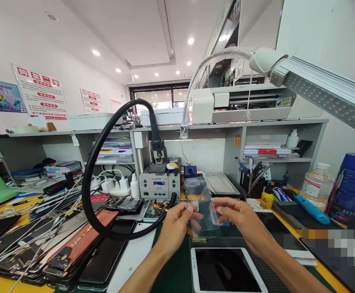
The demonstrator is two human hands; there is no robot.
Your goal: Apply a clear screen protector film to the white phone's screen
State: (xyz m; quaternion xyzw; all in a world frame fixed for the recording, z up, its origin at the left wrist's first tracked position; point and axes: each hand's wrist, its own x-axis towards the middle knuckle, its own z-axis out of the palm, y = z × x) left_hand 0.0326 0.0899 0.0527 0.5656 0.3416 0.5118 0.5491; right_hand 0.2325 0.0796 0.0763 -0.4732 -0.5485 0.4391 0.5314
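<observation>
A see-through plastic case (206, 221) is held up between my two hands, tilted above the bench. My left hand (180, 221) pinches its left edge, and some fingers show through the clear plastic. On the opposite edge, my right hand (234, 213) grips it with thumb and fingers. Whether the piece is a rigid case or a soft sleeve, I cannot tell. Just below lies a white-framed tablet (226, 268), its dark screen facing up, on a black textured mat (270, 268).
A hot-air station (160, 183) stands behind, its thick black hose (87, 191) looping at left. Stacked phone parts (73, 240) and loose cables crowd the left. On the right are another tablet (278, 230), a blue-handled tool (310, 207) and a bottle (317, 183). A lamp (327, 91) hangs overhead.
</observation>
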